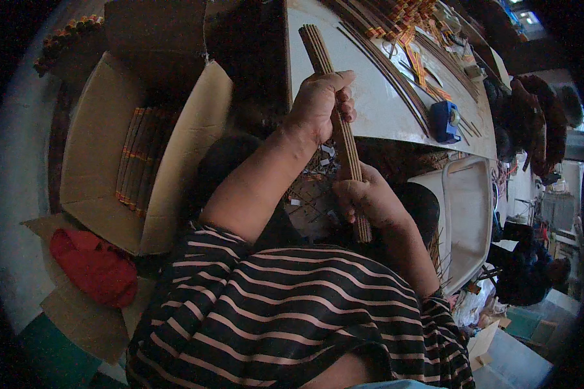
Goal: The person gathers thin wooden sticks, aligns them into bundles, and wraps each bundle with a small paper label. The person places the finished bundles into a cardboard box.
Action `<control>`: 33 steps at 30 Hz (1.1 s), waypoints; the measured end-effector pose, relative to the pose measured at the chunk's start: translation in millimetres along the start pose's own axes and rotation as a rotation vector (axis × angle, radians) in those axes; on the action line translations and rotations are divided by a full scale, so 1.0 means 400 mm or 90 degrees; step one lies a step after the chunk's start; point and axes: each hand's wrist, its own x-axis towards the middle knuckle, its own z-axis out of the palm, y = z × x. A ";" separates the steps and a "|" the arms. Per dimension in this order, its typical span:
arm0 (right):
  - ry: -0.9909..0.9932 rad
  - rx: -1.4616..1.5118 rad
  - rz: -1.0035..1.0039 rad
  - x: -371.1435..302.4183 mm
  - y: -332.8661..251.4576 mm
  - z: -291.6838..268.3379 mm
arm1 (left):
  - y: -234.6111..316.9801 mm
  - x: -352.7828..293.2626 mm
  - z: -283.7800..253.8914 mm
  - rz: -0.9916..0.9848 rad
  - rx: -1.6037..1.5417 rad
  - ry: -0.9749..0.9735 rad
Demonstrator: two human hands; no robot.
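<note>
My left hand (pixel 323 104) is closed around the upper part of a bundle of thin brown incense sticks (pixel 348 149). Lower down, my right hand (pixel 370 198) grips the same bundle close to its near end. The bundle slants from the table's edge toward my lap, its far end over the white tabletop (pixel 363 84). On that table lie loose brown sticks (pixel 392 78) and a pile of bundles with red and yellow bands (pixel 412 13). A blue tape dispenser (pixel 444 121) stands at the table's near right corner.
To my left an open cardboard box (pixel 94 149) holds several banded bundles (pixel 143 159). A red cloth (pixel 94 266) lies on cardboard by it. A white tub (pixel 467 227) is at my right. Paper scraps (pixel 311 201) lie below my hands. Someone in dark clothes (pixel 529 272) is farther right.
</note>
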 end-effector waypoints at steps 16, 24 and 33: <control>0.019 -0.033 -0.002 0.008 0.000 0.016 | -0.004 0.012 -0.017 0.007 0.023 0.057; 0.148 -0.213 -0.082 0.035 0.009 0.014 | -0.016 -0.001 0.003 0.068 0.094 0.096; -0.061 0.025 0.014 0.024 -0.035 0.010 | 0.007 -0.012 -0.011 -0.003 -0.026 -0.043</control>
